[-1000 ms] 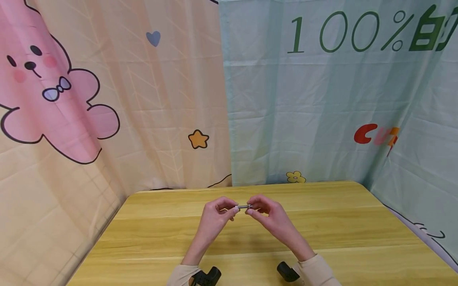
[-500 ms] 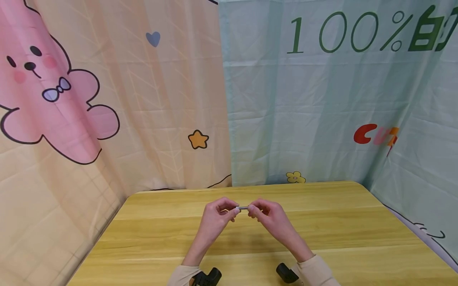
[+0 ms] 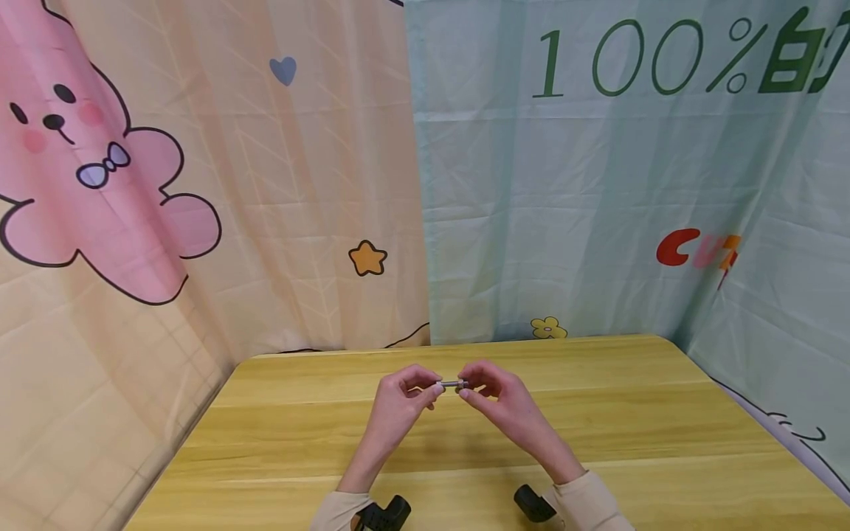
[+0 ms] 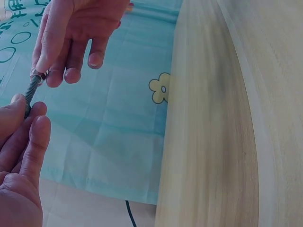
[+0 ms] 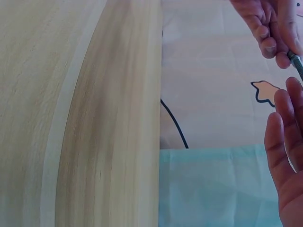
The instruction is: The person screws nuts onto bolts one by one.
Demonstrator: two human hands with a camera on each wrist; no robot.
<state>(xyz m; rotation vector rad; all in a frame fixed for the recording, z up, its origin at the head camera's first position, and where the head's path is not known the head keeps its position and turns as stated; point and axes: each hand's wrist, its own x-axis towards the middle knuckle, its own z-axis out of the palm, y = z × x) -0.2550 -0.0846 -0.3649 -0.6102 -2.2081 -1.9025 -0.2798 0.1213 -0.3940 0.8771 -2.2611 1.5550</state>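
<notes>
A threaded metal bolt [image 3: 451,383] is held level between both hands, above the table. My left hand [image 3: 400,402] pinches its left end between thumb and fingertips, which largely cover that end. At the bolt's right end sits a small metal nut [image 4: 40,75], with the thumb and fingertips of my right hand [image 3: 499,396] on either side. Bare thread shows between the hands in the left wrist view. The right wrist view catches only part of the bolt [image 5: 296,61] at its edge, with the right hand's other fingers extended below.
The wooden table [image 3: 299,442] spreads under both hands. Printed curtains [image 3: 319,147] stand behind it and along both sides. A black wrist camera [image 3: 397,510] sits by the left sleeve, and another black camera [image 3: 533,504] by the right.
Half a second ago the right thumb and fingers covered the nut; now they have rolled back and the nut shows again. The left hand keeps its hold, almost still.
</notes>
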